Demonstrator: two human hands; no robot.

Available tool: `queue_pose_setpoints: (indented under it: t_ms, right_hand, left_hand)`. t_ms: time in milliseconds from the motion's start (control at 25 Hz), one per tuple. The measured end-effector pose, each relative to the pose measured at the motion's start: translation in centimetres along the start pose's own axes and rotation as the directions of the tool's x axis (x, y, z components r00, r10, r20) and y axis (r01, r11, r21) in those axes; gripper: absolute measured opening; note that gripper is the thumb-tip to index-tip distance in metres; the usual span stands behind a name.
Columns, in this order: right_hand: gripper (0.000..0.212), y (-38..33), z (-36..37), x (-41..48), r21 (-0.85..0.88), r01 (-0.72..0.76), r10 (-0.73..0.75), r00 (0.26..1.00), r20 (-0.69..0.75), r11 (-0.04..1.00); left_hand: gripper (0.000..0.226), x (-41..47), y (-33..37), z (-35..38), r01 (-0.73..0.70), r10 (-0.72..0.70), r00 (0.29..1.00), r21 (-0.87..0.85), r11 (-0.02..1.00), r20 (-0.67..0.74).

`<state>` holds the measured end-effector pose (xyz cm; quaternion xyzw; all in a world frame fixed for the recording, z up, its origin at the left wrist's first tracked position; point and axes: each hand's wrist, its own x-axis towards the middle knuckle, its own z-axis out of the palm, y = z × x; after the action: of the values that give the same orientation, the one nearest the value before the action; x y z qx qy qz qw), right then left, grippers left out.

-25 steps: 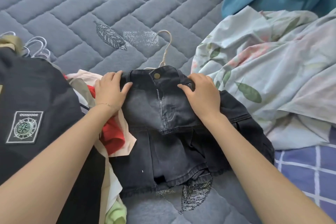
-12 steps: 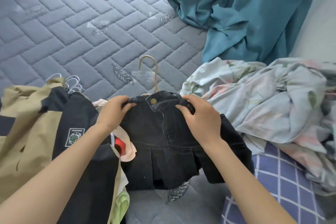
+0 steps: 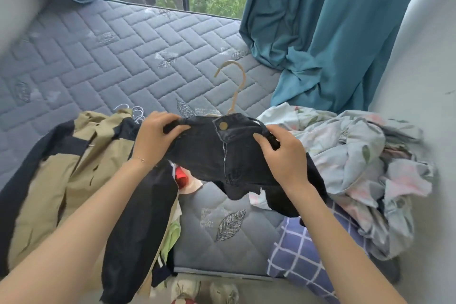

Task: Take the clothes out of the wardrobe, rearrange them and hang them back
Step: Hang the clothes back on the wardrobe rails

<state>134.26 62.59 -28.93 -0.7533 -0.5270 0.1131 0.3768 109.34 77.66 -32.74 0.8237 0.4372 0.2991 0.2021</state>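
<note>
Jacket pile (image 3: pixel 61 170) lies on the bed, out of the wardrobe. My left hand (image 3: pixel 154 139) grips the waistband of the black denim skirt (image 3: pixel 222 155), raised off the bed, beige hanger (image 3: pixel 234 81) behind it; my right hand (image 3: pixel 283 158) grips the other end. Rehanging is all to come, I judge.

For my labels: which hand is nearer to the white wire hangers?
Left. The left hand, gripping the black skirt, is just beside the white wire hangers; the right hand grips the skirt's other end, farther away.
</note>
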Motion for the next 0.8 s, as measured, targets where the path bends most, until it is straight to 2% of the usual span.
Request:
queue_pose_setpoints:
  t_ms: [200, 320, 480, 600, 800]
  right_hand:
    - [0.016, -6.4, -3.6, -1.9, 0.058, 0.135, -0.14, 0.986, 0.095, 0.989]
    - [0.015, -10.9, -4.1, -3.6, 0.144, 0.254, -0.28, 0.938, 0.205, 0.956]
    - [0.027, -18.5, -1.2, -6.1, 0.241, 0.353, -0.426, 0.799, 0.425, 0.904]
    - [0.035, -24.8, 2.5, -9.4, 0.302, 0.408, -0.508, 0.708, 0.491, 0.861]
    - [0.019, -36.9, 10.4, -18.9, 0.449, 0.456, -0.64, 0.519, 0.567, 0.768]
  left_hand:
    - [0.018, -3.6, 4.3, -9.5, 0.054, -0.052, 0.995, 0.02, 0.998, -0.086]
    - [0.016, -9.7, 5.6, -14.7, 0.187, -0.186, 0.95, -0.021, 0.982, -0.251]
    - [0.014, -18.4, 4.5, -21.8, 0.376, -0.392, 0.856, -0.115, 0.92, -0.338]
    - [0.017, -25.4, 2.7, -27.7, 0.468, -0.482, 0.775, -0.142, 0.872, -0.41]
    - [0.012, -39.9, -0.6, -38.6, 0.634, -0.574, 0.595, -0.111, 0.766, -0.562]
